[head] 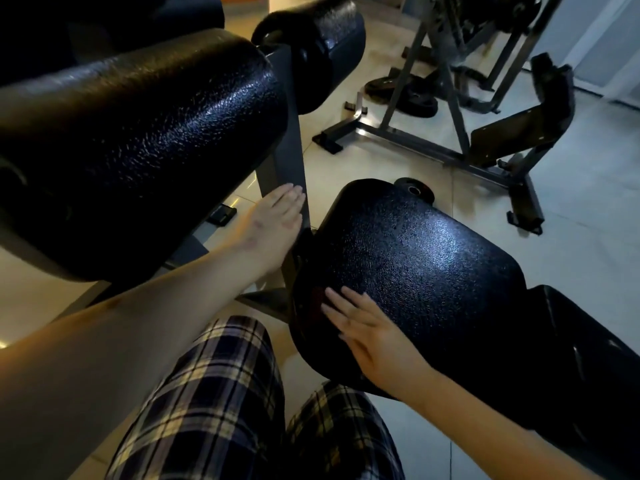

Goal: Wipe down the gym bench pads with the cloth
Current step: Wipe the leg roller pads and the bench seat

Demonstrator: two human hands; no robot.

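A black textured seat pad (415, 258) fills the centre right, with a second black pad (588, 358) behind it at the right edge. My right hand (367, 334) lies flat on the seat pad's near left edge, fingers spread. A dark reddish patch shows under its fingertips; whether it is the cloth I cannot tell. A large black roller pad (138, 140) sits at upper left, another roller pad (322, 46) behind it. My left hand (277, 220) rests flat against the grey metal post (291, 157) below the rollers, holding nothing.
A grey steel rack frame (450, 109) stands on the tiled floor at upper right, with weight plates (412, 98) lying by its foot. My plaid shorts (225, 393) fill the bottom centre. A small weight plate (414, 190) sits just beyond the seat pad.
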